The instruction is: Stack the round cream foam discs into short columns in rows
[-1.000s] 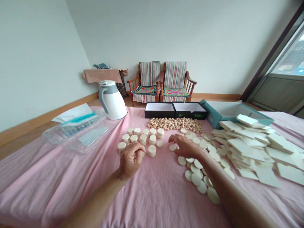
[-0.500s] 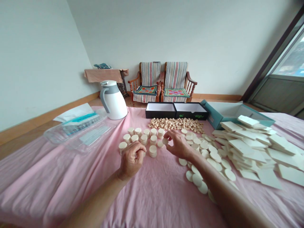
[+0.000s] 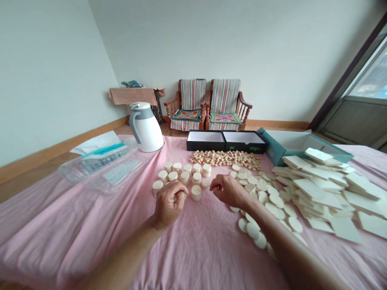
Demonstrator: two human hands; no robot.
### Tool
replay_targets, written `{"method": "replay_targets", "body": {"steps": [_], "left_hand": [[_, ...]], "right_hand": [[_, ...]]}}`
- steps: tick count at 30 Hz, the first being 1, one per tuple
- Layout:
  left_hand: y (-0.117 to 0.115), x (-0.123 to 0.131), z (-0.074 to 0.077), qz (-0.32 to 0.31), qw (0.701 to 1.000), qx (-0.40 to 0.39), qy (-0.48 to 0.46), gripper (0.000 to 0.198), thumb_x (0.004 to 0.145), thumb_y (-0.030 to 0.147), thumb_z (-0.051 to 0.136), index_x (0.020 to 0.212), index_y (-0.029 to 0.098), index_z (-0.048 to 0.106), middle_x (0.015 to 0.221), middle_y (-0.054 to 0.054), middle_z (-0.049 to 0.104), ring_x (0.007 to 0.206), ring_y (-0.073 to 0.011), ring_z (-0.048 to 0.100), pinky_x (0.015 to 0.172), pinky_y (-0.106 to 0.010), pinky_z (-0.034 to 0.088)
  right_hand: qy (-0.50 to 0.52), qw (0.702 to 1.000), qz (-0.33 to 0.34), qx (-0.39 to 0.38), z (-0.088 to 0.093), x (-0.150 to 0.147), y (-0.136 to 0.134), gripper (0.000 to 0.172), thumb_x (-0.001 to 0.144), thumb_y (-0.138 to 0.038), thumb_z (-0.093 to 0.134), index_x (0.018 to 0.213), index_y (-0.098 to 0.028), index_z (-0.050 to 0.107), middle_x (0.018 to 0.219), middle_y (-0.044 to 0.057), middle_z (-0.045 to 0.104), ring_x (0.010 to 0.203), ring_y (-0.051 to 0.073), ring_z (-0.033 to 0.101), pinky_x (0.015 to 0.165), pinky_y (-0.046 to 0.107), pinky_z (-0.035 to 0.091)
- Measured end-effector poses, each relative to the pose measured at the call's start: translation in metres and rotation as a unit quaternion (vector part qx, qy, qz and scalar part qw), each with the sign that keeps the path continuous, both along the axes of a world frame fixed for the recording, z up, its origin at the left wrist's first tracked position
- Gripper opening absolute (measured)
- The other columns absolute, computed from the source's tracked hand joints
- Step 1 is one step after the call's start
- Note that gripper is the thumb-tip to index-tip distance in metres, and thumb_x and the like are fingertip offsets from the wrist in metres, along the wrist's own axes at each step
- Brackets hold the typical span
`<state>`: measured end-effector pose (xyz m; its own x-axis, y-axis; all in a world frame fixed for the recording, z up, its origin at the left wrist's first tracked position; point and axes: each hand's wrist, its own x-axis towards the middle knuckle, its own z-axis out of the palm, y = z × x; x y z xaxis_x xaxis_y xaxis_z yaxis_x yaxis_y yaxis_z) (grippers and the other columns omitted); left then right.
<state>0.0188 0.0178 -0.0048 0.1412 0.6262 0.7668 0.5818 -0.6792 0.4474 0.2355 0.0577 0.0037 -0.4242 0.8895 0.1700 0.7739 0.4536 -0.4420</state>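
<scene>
My left hand is closed, its knuckles up, beside the front of a group of short stacks of pale round wooden discs. Whatever its curled fingers hold, if anything, is hidden; a pale edge shows just past them. My right hand is also closed, thumb and fingers bent together just right of a low disc stack. No disc shows between its fingers from here. Under and beyond the right wrist lies a loose heap of flat discs.
Small round wooden beads lie before two black boxes. Square pale tiles pile up by a teal box at right. A white jug and clear plastic packaging stand left on the pink cloth.
The disc seen half a second ago in my right fingertips is out of sight. My right hand has lowered slightly and its fingers have curled in. My left hand stays nearly still.
</scene>
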Motion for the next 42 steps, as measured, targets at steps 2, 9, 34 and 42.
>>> {"method": "replay_targets", "body": {"steps": [2,9,34,42], "left_hand": [[0.000,0.000,0.000,-0.001,1.000,-0.001,0.000,0.022,0.075,0.001,0.043,0.063,0.016,0.053,0.060,0.001,0.054,0.057,-0.0108,0.050,0.058,-0.023,0.038],[0.001,0.000,0.000,-0.001,1.000,-0.002,0.000,0.022,0.075,0.001,0.043,0.063,0.016,0.053,0.060,0.001,0.055,0.058,-0.0109,0.050,0.058,-0.024,0.038],[0.002,0.002,-0.001,0.008,1.000,-0.009,0.014,0.023,0.076,0.004,0.041,0.062,0.017,0.053,0.060,0.000,0.056,0.057,-0.0113,0.052,0.057,-0.023,0.040],[0.001,0.001,0.001,0.012,1.000,-0.010,0.013,0.023,0.075,0.004,0.041,0.062,0.017,0.053,0.059,0.000,0.056,0.057,-0.0114,0.051,0.058,-0.024,0.040]], "right_hand": [[-0.028,0.999,0.003,-0.025,0.002,0.000,-0.003,0.030,0.069,-0.010,0.047,0.080,-0.022,0.073,0.084,0.003,0.069,0.071,0.014,0.061,0.065,0.022,0.040],[-0.040,0.999,-0.003,-0.014,-0.004,-0.005,-0.005,0.037,0.072,-0.010,0.045,0.092,-0.024,0.073,0.090,0.004,0.069,0.076,0.015,0.062,0.067,0.023,0.040],[-0.169,0.976,-0.137,0.011,-0.010,0.042,0.023,0.025,0.071,-0.016,0.051,0.091,-0.018,0.066,0.091,0.009,0.064,0.087,0.020,0.059,0.069,0.026,0.036],[-0.103,0.988,-0.116,0.015,-0.010,0.024,0.014,0.030,0.076,-0.037,0.055,0.097,-0.016,0.063,0.096,0.010,0.060,0.084,0.019,0.058,0.067,0.026,0.037]]}}
